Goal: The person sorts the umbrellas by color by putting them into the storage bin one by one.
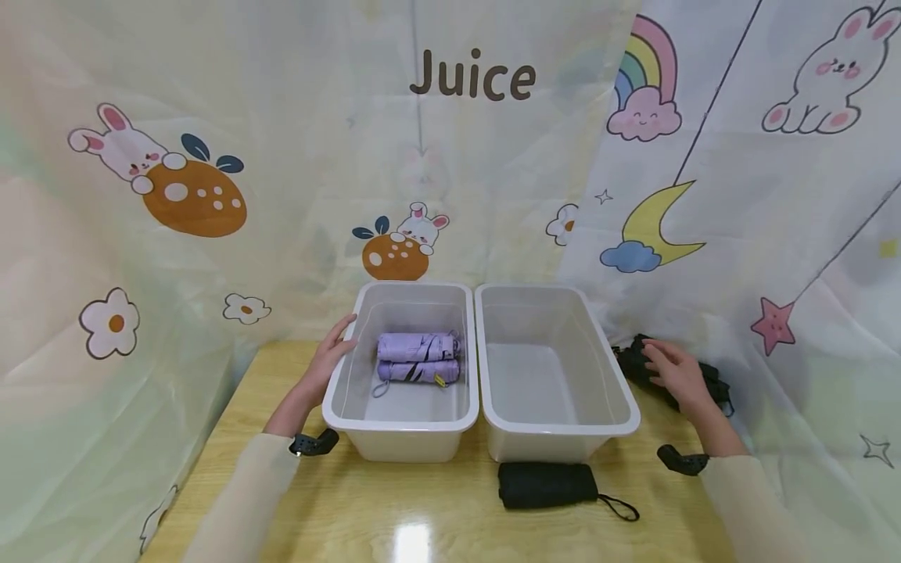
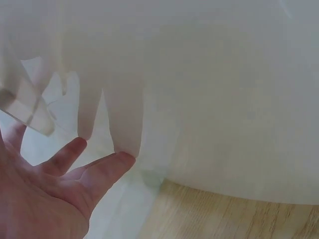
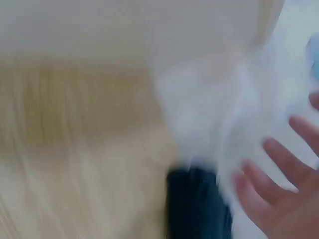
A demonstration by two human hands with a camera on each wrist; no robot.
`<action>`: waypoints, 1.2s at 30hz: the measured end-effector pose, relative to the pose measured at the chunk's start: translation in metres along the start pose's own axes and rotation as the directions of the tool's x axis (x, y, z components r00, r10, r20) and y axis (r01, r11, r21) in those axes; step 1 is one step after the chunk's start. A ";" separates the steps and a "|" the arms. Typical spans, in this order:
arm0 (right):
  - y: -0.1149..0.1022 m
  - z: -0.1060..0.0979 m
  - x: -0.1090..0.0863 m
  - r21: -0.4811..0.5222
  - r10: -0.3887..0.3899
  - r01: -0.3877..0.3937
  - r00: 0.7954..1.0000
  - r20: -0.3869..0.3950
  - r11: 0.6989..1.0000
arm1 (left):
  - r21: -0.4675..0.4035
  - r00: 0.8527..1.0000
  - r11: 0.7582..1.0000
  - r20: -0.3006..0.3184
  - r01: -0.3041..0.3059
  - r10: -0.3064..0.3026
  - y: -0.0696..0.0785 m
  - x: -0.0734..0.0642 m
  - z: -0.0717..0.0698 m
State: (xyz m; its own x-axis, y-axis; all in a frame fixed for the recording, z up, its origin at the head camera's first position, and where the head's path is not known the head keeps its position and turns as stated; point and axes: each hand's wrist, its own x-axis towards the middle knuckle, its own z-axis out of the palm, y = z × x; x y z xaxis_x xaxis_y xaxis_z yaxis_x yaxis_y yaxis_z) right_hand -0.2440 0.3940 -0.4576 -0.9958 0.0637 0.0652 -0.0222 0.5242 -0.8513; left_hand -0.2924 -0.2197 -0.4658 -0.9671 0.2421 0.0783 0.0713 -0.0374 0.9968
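My left hand [image 1: 329,361] rests against the outer left side of the left white bin [image 1: 401,426], fingertips on its wall near the rim. In the left wrist view, the fingers [image 2: 107,172] are extended and touch that wall. Two folded purple umbrellas [image 1: 418,347] lie side by side in this bin. My right hand [image 1: 677,374], fingers spread and holding nothing, hovers by a black folded umbrella [image 1: 637,363] right of the right white bin [image 1: 563,430]. The hand partly hides the black things there, so their number is unclear. The right wrist view shows one black end [image 3: 197,204], blurred.
Another black folded umbrella [image 1: 547,485] with a wrist loop lies in front of the right bin. Both bins stand close together on a wooden table [image 1: 338,512]. A printed curtain [image 1: 303,172] hangs behind and along both sides.
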 end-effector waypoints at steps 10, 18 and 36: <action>-0.043 0.047 0.000 0.127 -0.084 0.084 0.996 -0.006 0.988 | -0.012 0.999 1.000 -0.031 0.007 -0.007 -0.006 -0.004 0.004; -0.021 0.039 0.011 0.067 -0.008 0.013 0.998 -0.066 0.998 | 0.002 1.000 1.000 -0.026 -0.007 0.007 -0.006 -0.003 0.004; 0.067 -0.026 0.053 -0.572 -0.026 0.057 0.998 0.063 0.818 | -0.022 1.000 0.999 -0.019 -0.025 0.025 -0.007 0.001 0.002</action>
State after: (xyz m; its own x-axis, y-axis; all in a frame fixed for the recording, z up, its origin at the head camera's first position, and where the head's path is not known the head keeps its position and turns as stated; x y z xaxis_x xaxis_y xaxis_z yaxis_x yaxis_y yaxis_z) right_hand -0.2962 0.4545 -0.4982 -0.9985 -0.0036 0.0540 -0.0247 0.9182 -0.3954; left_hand -0.2934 -0.2174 -0.4731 -0.9694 0.2231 0.1026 0.0904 -0.0646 0.9938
